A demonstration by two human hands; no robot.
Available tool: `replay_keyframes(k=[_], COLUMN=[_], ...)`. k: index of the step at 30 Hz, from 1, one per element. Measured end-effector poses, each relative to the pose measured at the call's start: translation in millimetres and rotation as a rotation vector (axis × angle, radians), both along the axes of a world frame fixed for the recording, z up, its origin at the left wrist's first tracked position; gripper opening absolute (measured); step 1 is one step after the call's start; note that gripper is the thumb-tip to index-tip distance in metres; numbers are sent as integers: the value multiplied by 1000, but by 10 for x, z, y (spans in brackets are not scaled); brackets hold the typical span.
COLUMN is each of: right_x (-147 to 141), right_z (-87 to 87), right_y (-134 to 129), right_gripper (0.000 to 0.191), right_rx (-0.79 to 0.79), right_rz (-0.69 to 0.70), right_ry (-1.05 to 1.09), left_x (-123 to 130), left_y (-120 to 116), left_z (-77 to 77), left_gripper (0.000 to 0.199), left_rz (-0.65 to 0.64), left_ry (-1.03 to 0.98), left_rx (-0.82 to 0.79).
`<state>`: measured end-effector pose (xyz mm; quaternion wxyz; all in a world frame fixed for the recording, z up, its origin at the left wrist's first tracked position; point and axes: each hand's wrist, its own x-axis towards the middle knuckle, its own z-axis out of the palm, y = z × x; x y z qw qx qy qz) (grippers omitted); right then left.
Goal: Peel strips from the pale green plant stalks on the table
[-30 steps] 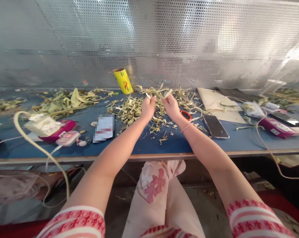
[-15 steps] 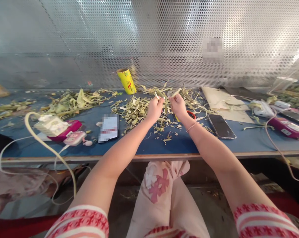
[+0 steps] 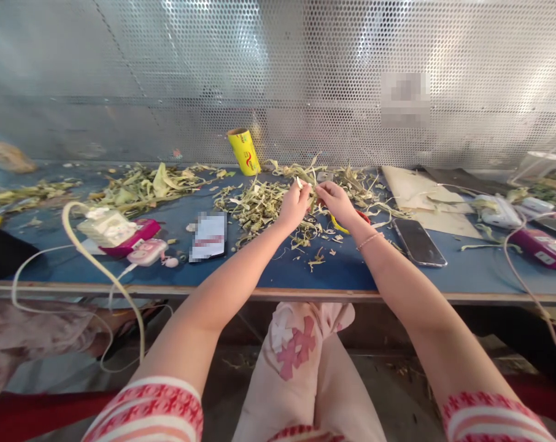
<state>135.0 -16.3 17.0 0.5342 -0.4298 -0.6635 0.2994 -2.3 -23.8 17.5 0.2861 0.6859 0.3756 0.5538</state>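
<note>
Over a heap of dried green plant pieces (image 3: 254, 205), my two hands meet fingertip to fingertip. My left hand (image 3: 296, 202) is closed in a pinch, with a pale strip sticking up by its thumb. My right hand (image 3: 334, 197) is also closed in a pinch, close to the left fingertips. A thin dried leaf strip (image 3: 313, 175) rises between the hands; exactly how the fingers hold it is too small to tell. Scissors with red and yellow handles (image 3: 340, 225) lie partly hidden under my right wrist.
A yellow tube (image 3: 243, 151) stands tilted by the perforated metal wall (image 3: 278, 73). Phones (image 3: 208, 236) (image 3: 418, 241) flank my forearms. Another leaf pile (image 3: 140, 187) lies left, near a magenta device (image 3: 131, 236) with cables. Cardboard (image 3: 407, 187) lies right. The table's front edge (image 3: 305, 296) is below my forearms.
My right hand has turned, and the pale strip above it no longer shows there. Both hands remain together over the heap. The whole view has shifted slightly.
</note>
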Motion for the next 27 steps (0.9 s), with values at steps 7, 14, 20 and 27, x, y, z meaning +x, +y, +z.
replay_keyframes(k=[7, 14, 20, 27], right_x=[0, 18, 2, -22], right_z=[-21, -11, -32, -67], right_y=[36, 22, 55, 71], right_gripper=[13, 17, 17, 19], right_rx=[57, 204, 202, 130], right_rz=[12, -65, -68, 2], right_ry=[15, -7, -18, 59], left_x=[57, 49, 11, 28], left_y=[69, 87, 11, -43], left_z=[-33, -18, -1, 15], left_gripper=[15, 12, 11, 19], left_rz=[-120, -82, 62, 45], left_ry=[-133, -81, 199, 200], left_rx=[-138, -102, 163, 204])
